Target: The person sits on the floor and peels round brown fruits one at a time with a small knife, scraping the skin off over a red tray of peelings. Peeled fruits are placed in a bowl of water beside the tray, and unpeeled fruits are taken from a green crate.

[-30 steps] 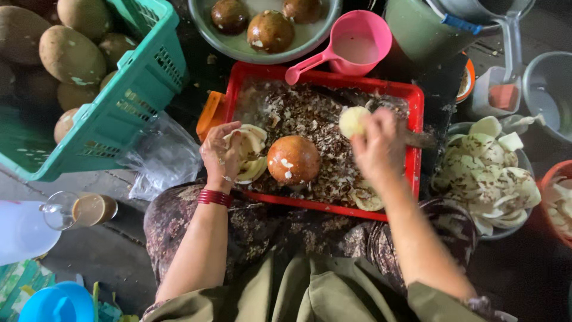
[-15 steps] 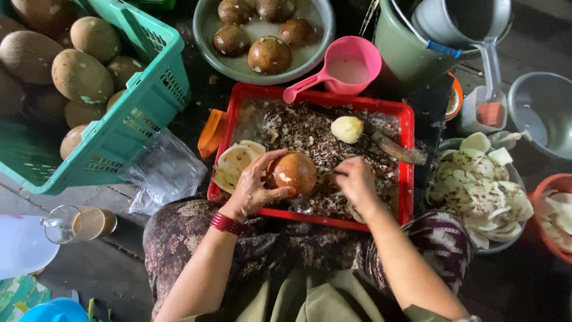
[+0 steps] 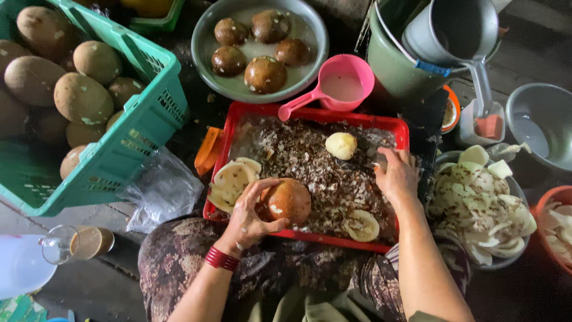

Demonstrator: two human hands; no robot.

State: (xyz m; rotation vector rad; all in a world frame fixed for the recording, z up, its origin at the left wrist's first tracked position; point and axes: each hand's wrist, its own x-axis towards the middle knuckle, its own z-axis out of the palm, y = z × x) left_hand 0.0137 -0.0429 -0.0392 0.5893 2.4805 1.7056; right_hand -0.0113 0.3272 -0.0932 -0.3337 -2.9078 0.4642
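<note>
My left hand (image 3: 250, 216) cups a brown fruit (image 3: 288, 201) from the side, fingers curled round it, just below the middle of the frame. It sits over the red tray (image 3: 398, 132), low on the bed of peelings (image 3: 310, 156). My right hand (image 3: 398, 174) lies right of centre, fingers down at the tray's right edge; something dark lies under the fingertips, but I cannot tell whether I grip it or only touch it.

What could go wrong, as I judge it: the fruit looks wet and smooth, and I hold it from one side only, so it could roll out of my palm onto the peelings or over the tray's near rim into my lap. The peelings are loose and heaped, so anything set on them may slide. The peeled fruit (image 3: 341, 145) rests on that heap in the tray's upper part and could tip off. The pink scoop (image 3: 344, 85) sits just above the tray's top rim, full of cloudy liquid; a careless reach that way could spill it. If what lies under my right fingers is a blade, groping for it blind could cut me.

The fruit is round, orange-brown and glossy, with a few pale scraps stuck to it. Its skin looks whole. It matches the brown ones in the grey bowl (image 3: 208, 71) at the top. Pale slices (image 3: 233, 179) lie just left of it.
</note>
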